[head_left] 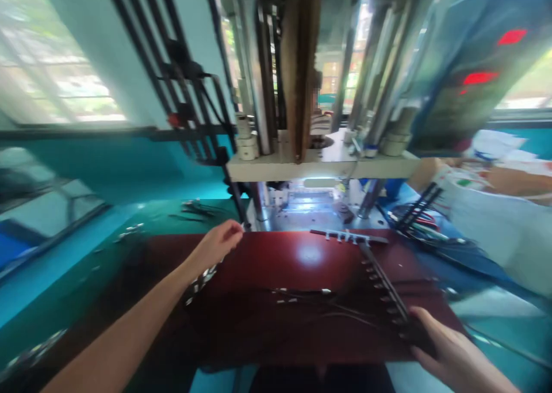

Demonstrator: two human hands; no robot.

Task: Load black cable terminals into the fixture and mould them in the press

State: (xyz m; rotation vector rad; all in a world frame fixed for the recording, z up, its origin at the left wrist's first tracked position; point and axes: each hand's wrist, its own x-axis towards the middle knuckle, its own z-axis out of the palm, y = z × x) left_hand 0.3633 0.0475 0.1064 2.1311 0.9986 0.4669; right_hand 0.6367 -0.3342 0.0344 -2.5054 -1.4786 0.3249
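My right hand (446, 347), at the lower right, grips one end of a long dark strip with side prongs (386, 286). The strip slants away over the red-brown tabletop (267, 266). Its far end meets a second dark bar with pale clips (345, 236), which lies crosswise near the machine. On the left, my left hand (222, 240) is held over the table's far edge with its fingers curled together; whatever they may hold is hidden. Below that forearm lies a row of shiny small parts (204, 281). Thin dark cables with pale ends (302, 292) rest mid-table.
A press-like machine (323, 168) with metal columns and a lit bed stands directly ahead. Bundled black cables (420, 220) and white bags (495, 209) are at the right. Small metal parts (129, 230) lie on the green surface at the left.
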